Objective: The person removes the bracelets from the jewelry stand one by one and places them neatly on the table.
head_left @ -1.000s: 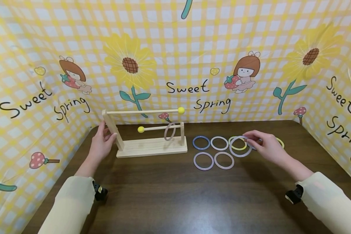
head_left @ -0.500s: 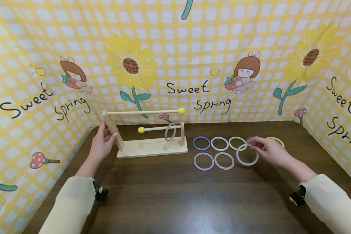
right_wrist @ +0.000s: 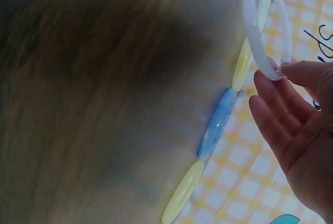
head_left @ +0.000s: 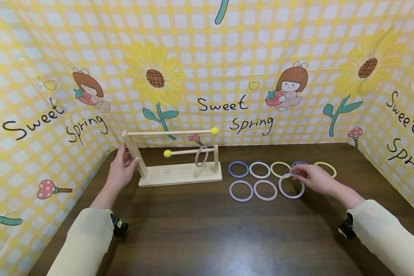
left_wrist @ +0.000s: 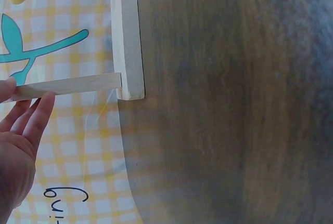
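Observation:
My left hand [head_left: 121, 168] holds the tall left post of a wooden stand [head_left: 181, 177], thumb on one side and fingers on the other. Two rods tipped with yellow balls extend from the stand's posts. A pinkish ring [head_left: 196, 158] hangs on the lower rod. Over the table at the right, my right hand [head_left: 312, 178] pinches a pale lilac ring [head_left: 291, 197] by its edge. In the right wrist view, thumb and fingertips meet on this ring [right_wrist: 253, 26]. Partly behind that hand lies a blue ring [head_left: 299, 163].
On the brown table [head_left: 193, 230], a back row includes a blue ring [head_left: 238, 176], a white ring [head_left: 260, 177] and yellow rings, one at the far right [head_left: 326, 163]. Two pale rings, one lilac [head_left: 241, 200], lie in front. A checked cloth [head_left: 207, 46] surrounds the table's back and sides.
My right hand has carried the lilac ring rightward and down, from over the back yellow ring to the front row's right end. My left hand stays on the post.

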Tool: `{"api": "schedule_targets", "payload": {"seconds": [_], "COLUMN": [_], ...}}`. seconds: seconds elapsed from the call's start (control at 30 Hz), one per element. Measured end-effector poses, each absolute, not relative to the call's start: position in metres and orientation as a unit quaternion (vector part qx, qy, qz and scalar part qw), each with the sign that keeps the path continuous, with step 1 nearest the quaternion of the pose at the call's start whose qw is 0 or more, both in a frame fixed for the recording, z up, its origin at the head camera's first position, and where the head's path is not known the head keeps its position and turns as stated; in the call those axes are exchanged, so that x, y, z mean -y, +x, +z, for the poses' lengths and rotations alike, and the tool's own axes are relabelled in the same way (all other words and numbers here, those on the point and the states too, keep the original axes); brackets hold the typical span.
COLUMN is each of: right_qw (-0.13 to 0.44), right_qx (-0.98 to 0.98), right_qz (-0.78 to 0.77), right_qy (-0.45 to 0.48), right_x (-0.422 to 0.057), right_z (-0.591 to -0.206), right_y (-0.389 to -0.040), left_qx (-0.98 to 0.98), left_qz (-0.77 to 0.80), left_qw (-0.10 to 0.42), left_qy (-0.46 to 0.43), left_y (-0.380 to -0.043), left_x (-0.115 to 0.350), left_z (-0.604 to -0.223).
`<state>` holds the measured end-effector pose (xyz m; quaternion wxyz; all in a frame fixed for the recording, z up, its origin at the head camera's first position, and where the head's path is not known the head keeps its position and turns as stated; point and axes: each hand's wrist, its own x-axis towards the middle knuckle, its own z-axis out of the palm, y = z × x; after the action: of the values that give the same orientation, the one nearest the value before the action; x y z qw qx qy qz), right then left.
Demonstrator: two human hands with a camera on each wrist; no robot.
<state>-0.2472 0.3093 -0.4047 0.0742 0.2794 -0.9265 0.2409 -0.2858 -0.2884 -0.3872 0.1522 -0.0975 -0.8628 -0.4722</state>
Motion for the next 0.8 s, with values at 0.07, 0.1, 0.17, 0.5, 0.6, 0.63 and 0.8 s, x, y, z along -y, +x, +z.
{"api": "schedule_targets", "payload": {"seconds": [0.07, 0.1, 0.17, 0.5, 0.6, 0.63, 0.8], "right_qw": [0.075, 0.074, 0.069, 0.042, 0.029, 0.023, 0.003], "right_qx": [0.926, 0.926, 0.926, 0.931, 0.935, 0.937, 0.95], "right_qz": [0.244, 0.245, 0.247, 0.24, 0.234, 0.229, 0.202], "right_qy": [0.279, 0.278, 0.277, 0.272, 0.266, 0.261, 0.239], "right_x": [-0.309, -0.309, -0.309, -0.306, -0.304, -0.303, -0.299], "right_z": [-0.406, -0.406, -0.407, -0.414, -0.414, -0.414, -0.411], "right_y": [-0.248, -0.249, -0.25, -0.258, -0.261, -0.261, -0.262], "left_qx": [0.861, 0.861, 0.861, 0.862, 0.862, 0.862, 0.863], "left_qz": [-0.475, -0.475, -0.475, -0.473, -0.471, -0.472, -0.47], "left_qw": [0.152, 0.152, 0.152, 0.151, 0.151, 0.151, 0.151], "left_qy": [-0.099, -0.099, -0.1, -0.104, -0.106, -0.106, -0.108], "left_y": [-0.286, -0.286, -0.286, -0.287, -0.286, -0.286, -0.285], "left_x": [0.289, 0.289, 0.289, 0.29, 0.29, 0.29, 0.29], "left_z": [-0.388, -0.389, -0.389, -0.389, -0.389, -0.389, -0.388]}}
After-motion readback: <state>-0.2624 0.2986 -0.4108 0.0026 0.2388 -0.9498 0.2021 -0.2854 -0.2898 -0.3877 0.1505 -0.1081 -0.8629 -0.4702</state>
